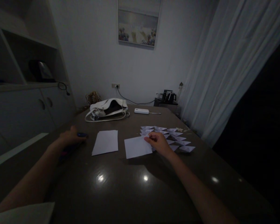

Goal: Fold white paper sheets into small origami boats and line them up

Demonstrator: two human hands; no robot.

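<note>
A white sheet of paper [137, 147] is pinched at its right corner between the thumb and fingers of my right hand [159, 142]. Just behind and to the right of that hand stand rows of folded paper boats [187, 148], partly covered by it. To the left lies a stack of white paper [105, 142], apart from the held sheet. Farther left, my left hand [70, 137] is closed over a dark object with a blue end [82, 134]; its kind is hidden by the hand and the dim light.
On the dark table [121, 193], a white handbag [108, 109] sits at the far left side and a white power bank [141, 111] with a short cable lies to its right. Small scraps [180, 130] lie behind the boats. A white curtain [214, 68] hangs at the right.
</note>
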